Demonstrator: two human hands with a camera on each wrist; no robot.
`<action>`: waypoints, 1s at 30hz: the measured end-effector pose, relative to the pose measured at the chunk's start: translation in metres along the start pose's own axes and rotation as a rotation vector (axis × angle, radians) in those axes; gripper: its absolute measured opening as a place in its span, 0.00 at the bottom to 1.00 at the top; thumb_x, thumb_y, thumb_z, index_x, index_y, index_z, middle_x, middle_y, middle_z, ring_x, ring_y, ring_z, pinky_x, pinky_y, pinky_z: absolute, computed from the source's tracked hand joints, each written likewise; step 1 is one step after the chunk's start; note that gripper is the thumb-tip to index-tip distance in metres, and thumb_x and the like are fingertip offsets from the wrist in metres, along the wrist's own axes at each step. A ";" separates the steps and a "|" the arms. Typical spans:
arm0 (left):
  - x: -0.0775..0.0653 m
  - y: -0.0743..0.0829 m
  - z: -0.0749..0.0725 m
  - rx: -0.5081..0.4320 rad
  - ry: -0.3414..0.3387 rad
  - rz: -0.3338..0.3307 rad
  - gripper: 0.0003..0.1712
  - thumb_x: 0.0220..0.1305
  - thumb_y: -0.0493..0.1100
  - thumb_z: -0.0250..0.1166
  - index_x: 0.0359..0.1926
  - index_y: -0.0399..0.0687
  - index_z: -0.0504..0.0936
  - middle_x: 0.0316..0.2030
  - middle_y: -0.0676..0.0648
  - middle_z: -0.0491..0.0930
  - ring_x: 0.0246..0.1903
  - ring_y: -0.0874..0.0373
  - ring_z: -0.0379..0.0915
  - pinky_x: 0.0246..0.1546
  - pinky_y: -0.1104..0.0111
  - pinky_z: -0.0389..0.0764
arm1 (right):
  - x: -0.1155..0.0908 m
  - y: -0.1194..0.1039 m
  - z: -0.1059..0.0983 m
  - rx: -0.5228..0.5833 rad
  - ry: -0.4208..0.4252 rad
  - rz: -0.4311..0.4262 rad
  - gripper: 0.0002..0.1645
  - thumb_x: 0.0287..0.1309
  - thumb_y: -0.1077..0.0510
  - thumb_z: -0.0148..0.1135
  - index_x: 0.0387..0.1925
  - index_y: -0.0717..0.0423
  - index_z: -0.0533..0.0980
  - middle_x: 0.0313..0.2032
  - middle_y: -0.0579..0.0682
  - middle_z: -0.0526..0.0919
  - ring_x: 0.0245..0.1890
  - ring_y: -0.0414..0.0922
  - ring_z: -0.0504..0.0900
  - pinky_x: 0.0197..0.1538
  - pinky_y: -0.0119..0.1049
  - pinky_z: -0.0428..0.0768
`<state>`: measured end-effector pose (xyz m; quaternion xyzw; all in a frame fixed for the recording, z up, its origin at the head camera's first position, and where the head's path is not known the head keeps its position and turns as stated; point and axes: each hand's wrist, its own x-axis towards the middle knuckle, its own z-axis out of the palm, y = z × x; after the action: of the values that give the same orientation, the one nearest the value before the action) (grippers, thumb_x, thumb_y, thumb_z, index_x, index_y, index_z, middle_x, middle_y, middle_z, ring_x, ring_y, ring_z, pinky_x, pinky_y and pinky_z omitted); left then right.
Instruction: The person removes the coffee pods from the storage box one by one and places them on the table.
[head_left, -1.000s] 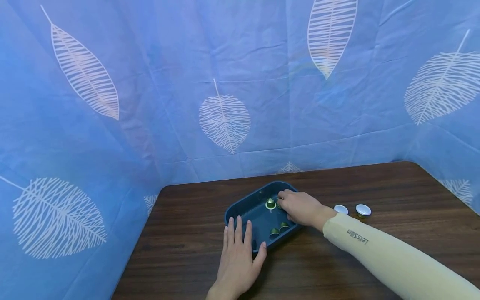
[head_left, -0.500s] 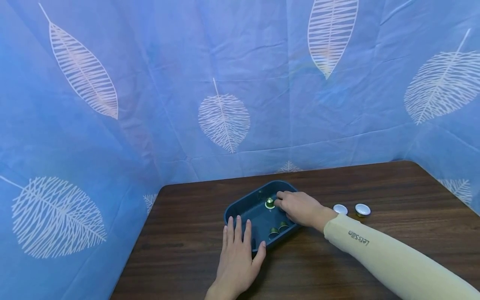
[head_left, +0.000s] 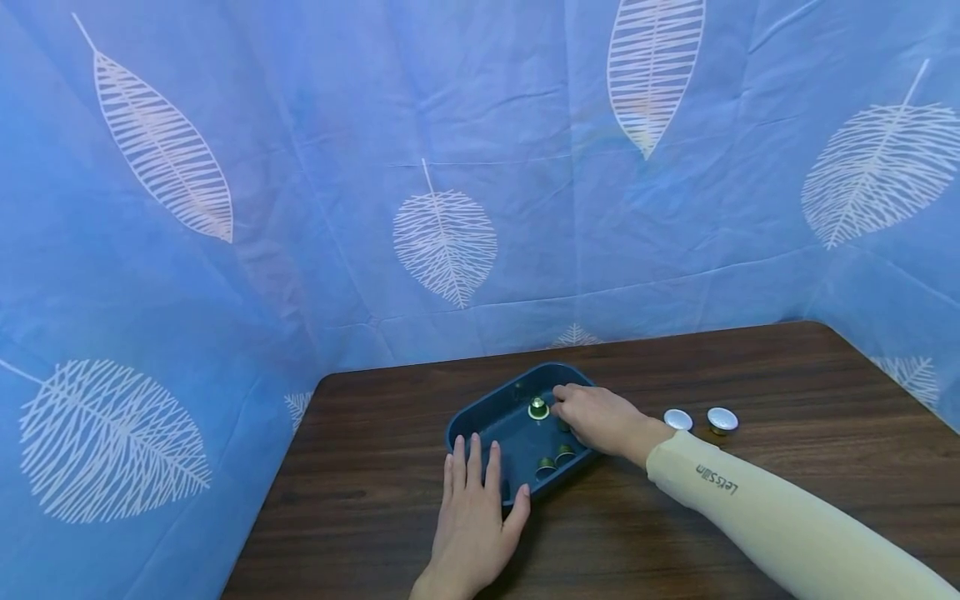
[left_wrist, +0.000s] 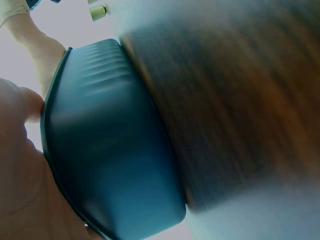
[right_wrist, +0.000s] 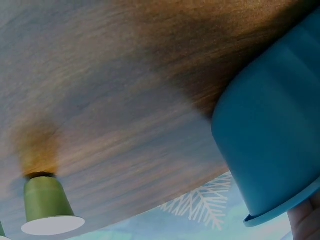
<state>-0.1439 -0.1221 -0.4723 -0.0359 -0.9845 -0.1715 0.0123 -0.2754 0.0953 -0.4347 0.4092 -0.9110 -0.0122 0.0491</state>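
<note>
A dark teal tray point(head_left: 517, 433) lies at an angle on the table, with several green coffee capsules inside. One capsule point(head_left: 538, 407) stands foil side down near the far end; two more capsules point(head_left: 555, 460) sit by the near right wall. My left hand point(head_left: 472, 517) rests on the tray's near left rim, fingers straight over it and thumb at the edge. My right hand point(head_left: 596, 417) reaches over the right wall, its bent fingers at a capsule point(head_left: 563, 425) partly hidden beneath them. In the right wrist view, only a bit of finger point(right_wrist: 305, 220) shows past the tray's rim.
Two capsules point(head_left: 678, 419) point(head_left: 723, 420) stand foil side up on the brown wooden table point(head_left: 360, 467), right of the tray and beside the right forearm. A blue curtain point(head_left: 337, 208) with white leaf prints hangs behind the table.
The right hand stays in the tray with only slight finger movement, and the capsule under its fingers shows a little nearer to me. The left hand has kept its place on the rim.
</note>
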 end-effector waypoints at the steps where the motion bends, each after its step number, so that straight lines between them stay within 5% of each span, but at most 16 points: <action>1: 0.000 0.000 0.000 -0.001 0.000 0.001 0.45 0.79 0.70 0.50 0.83 0.47 0.64 0.86 0.37 0.52 0.87 0.37 0.37 0.85 0.38 0.48 | 0.000 0.000 0.000 0.009 0.002 0.001 0.14 0.64 0.65 0.75 0.51 0.59 0.89 0.43 0.52 0.85 0.40 0.44 0.83 0.46 0.38 0.90; 18: -0.001 -0.001 0.001 -0.017 -0.018 -0.014 0.45 0.78 0.71 0.51 0.83 0.49 0.65 0.86 0.38 0.52 0.87 0.38 0.37 0.85 0.38 0.48 | 0.000 0.001 0.004 0.021 0.012 0.023 0.18 0.62 0.64 0.77 0.53 0.54 0.89 0.46 0.52 0.87 0.46 0.47 0.88 0.52 0.42 0.91; 30: 0.000 -0.001 0.001 0.001 -0.016 -0.018 0.46 0.78 0.72 0.50 0.83 0.50 0.64 0.86 0.37 0.51 0.87 0.37 0.39 0.85 0.38 0.49 | 0.002 0.003 0.003 0.067 0.006 0.045 0.18 0.61 0.62 0.79 0.53 0.56 0.86 0.40 0.48 0.86 0.39 0.43 0.85 0.51 0.42 0.91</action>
<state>-0.1435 -0.1224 -0.4739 -0.0284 -0.9849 -0.1710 0.0027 -0.2792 0.0961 -0.4377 0.3900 -0.9198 0.0208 0.0384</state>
